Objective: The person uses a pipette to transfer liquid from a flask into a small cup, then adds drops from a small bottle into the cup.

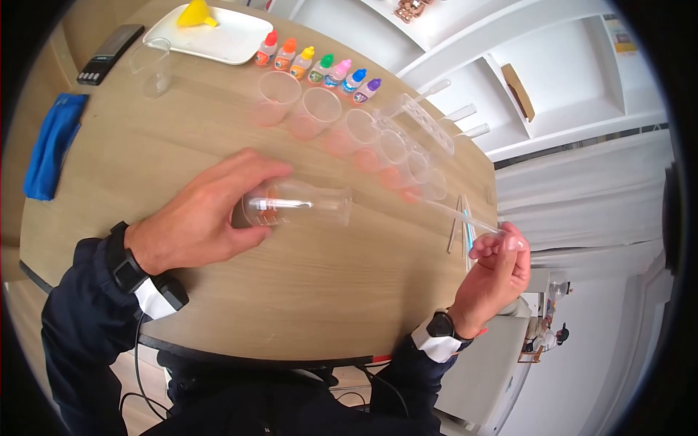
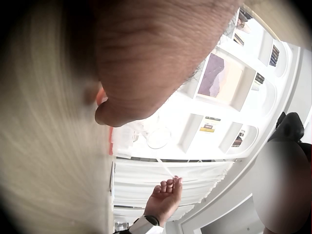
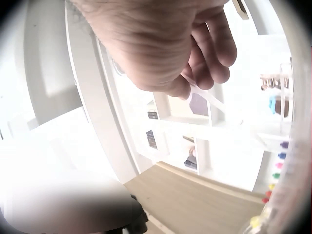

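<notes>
The left hand grips a clear glass vessel with orange markings at its base end, thumb and fingers on either side, its narrower end pointing right. In the left wrist view the left hand hides most of the vessel. The right hand pinches the end of a thin clear dropper or rod, which slants up and left toward the row of clear cups. Fingers of the right hand curl beside the thin clear tool in the right wrist view.
Small bottles with coloured caps stand behind the cups, beside a clear rack with tubes. At the left are a white tray with a yellow funnel, a scale, a beaker and a blue cloth. Thin sticks lie right.
</notes>
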Demonstrator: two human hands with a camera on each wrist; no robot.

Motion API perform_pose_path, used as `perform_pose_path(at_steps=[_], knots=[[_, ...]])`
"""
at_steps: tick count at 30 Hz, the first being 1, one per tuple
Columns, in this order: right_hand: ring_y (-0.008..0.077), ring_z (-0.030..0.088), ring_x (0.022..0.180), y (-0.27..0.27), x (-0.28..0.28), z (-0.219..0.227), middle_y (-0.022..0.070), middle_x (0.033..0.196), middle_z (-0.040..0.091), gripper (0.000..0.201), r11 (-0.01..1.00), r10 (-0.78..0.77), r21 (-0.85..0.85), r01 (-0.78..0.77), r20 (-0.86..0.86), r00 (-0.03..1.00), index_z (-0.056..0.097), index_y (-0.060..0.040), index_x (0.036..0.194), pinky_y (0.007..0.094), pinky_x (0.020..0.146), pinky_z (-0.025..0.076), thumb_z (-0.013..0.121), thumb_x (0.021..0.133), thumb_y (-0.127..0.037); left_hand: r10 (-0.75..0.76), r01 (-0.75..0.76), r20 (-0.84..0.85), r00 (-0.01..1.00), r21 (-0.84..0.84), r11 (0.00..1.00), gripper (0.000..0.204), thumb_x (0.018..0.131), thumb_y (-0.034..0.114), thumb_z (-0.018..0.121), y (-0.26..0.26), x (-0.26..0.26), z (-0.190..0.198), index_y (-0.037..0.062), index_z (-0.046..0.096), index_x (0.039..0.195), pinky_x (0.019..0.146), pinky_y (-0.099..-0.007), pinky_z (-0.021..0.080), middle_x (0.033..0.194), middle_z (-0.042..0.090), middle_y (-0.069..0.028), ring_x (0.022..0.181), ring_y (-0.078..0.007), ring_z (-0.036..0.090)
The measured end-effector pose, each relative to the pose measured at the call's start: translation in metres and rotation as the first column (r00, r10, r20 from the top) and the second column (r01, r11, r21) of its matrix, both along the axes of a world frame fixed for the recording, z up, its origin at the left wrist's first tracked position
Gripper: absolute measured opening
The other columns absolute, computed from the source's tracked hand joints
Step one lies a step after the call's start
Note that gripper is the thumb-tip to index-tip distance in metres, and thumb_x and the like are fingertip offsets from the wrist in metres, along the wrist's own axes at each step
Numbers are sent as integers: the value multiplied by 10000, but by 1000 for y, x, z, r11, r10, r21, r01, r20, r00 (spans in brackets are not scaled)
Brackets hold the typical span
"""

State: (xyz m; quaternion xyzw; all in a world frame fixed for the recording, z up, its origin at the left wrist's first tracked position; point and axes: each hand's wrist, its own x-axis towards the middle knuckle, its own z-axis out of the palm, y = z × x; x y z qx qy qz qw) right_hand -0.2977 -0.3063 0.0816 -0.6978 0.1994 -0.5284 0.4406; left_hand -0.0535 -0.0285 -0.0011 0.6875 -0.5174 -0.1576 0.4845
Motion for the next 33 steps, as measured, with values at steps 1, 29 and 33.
perform_pose_path(at_steps=[1,29,33], knots=[[181,666,678,8,5,-1,115,797,718,311,999,35,-12,-36,-17,999,734,75,1113,296,631,512,785,1042,-224,0,0,-2,1000,-3,1000,720,800,-72,840,0,0,0,40,597,1468,976,-386,576,1267,635,-135,1096,-297,672],[108,691,843,72,55,-45,69,955,786,166,921,368,19,-389,-366,855,801,53,1093,259,795,557,872,952,0,-6,9,38,999,-63,998,682,822,-36,828,0,1,-7,29,595,1460,903,-385,587,1189,620,-123,1055,-286,669],[113,684,824,69,56,-46,74,928,785,144,912,368,-32,-409,-379,849,807,49,1070,260,783,553,872,951,0,-13,16,49,999,-76,997,686,819,-42,827,-1,1,-8,26,594,1461,897,-379,593,1197,619,-124,1058,-282,671]])
